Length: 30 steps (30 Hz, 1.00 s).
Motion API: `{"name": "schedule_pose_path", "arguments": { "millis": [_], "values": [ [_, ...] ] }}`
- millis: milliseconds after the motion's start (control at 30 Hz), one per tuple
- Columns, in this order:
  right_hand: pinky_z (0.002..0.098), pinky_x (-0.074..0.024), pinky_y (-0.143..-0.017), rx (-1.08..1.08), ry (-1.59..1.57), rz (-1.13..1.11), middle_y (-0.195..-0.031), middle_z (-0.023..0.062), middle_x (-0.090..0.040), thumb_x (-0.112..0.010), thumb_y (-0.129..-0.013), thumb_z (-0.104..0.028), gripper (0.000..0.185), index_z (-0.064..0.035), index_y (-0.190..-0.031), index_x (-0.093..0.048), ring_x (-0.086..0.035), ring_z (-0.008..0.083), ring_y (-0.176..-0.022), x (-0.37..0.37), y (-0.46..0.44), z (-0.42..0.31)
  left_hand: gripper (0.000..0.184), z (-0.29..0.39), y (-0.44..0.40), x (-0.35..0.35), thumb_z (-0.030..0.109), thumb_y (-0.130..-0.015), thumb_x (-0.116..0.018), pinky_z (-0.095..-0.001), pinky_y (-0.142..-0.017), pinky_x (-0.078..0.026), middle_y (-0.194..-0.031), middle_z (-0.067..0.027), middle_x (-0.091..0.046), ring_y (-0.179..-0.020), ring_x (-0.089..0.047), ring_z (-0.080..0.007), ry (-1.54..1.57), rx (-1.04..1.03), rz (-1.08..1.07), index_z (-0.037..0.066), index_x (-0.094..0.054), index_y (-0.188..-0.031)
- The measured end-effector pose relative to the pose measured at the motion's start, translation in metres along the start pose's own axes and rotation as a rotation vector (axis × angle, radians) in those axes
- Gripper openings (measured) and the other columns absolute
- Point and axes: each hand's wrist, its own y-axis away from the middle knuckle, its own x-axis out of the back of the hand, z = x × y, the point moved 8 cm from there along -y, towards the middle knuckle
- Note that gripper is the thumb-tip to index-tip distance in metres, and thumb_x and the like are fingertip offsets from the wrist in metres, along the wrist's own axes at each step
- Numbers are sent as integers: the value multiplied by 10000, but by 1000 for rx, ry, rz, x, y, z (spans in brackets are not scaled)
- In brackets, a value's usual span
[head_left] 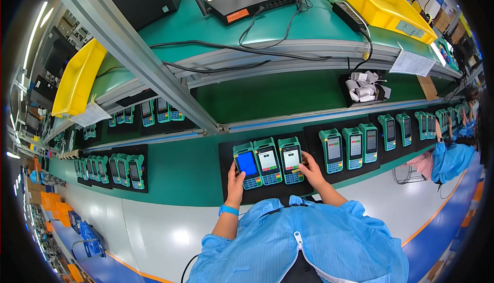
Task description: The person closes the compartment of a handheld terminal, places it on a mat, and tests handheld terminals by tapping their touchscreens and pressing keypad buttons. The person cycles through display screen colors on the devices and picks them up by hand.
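Observation:
Three green handheld terminals with keypads lie side by side on a black mat (226,154) in front of me. My left hand (234,184) holds the left edge of the left terminal (247,163), whose screen is blue. The middle terminal (268,161) shows a mostly white screen, and neither hand touches it. My right hand (312,170) is at the right edge of the right terminal (291,159), its thumb by the lower part of the lit white screen. Both hands have their fingers curled round the terminals' outer sides, partly hidden.
More terminals (334,151) stand in rows on mats to the right and left (136,172). Above are a metal rail (309,121), a router (252,0), yellow trays (381,7) and a box of white parts (363,87). A co-worker's blue sleeve (450,162) is at far right.

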Motion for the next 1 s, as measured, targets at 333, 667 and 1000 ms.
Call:
{"name": "schedule_pose_path", "arguments": {
  "millis": [333,667,1000],
  "values": [
    [503,-298,-1176,200,879,-157,-1529,273,-372,-970,-588,-286,1387,23,-1605,-78,-365,452,-1411,-12,14,-12,649,-6,0,2,94,-1008,-572,-333,-1048,-454,-1341,-122,-527,-1169,-560,-184,-4,15,7,80,-303,-1599],
    [485,-316,-1175,286,826,-66,-1479,274,-438,-949,-624,-237,1223,42,-1566,-222,-421,428,-1380,-9,14,-13,652,-10,5,2,79,-1003,-594,-337,-1059,-463,-1441,-139,-471,-1240,-562,-204,-33,27,-6,40,-302,-1585],
    [452,-465,-961,598,896,141,-1270,197,-538,-799,-798,-190,821,-69,-1504,-397,-561,352,-1124,-44,62,-91,725,-4,9,-1,131,-942,-682,-410,-1147,-367,-1491,-157,-438,-1358,-471,-291,-419,-199,32,40,-337,-1572]
  ]
}}
